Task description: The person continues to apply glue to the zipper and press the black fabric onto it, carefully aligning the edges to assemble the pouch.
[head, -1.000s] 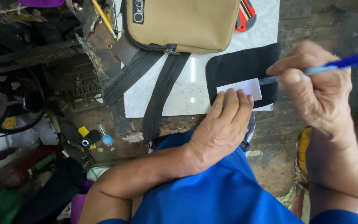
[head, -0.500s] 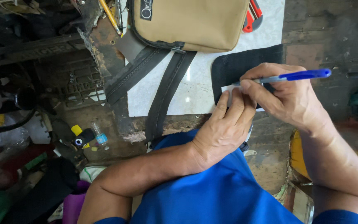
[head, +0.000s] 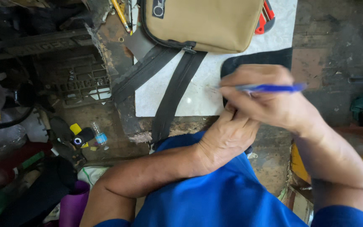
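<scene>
Gripping a blue pen (head: pixel 269 88) in closed fingers, the right hand (head: pixel 265 98) hovers over the black pad (head: pixel 257 59) on the white slab (head: pixel 198 92). Under it, the left hand (head: pixel 227 134) lies flat with loose fingers, holding nothing visible. Far behind sits 1 tan bag (head: pixel 202 23).

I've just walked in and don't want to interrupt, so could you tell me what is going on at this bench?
A person in a blue top sits at a white slab on a worn bench. The right hand holds a blue pen, its tip out over the slab, above a black fabric piece. The left hand lies just below, pressed at the slab's near edge. A tan bag lies further back, its dark straps trailing over the edge.
</scene>
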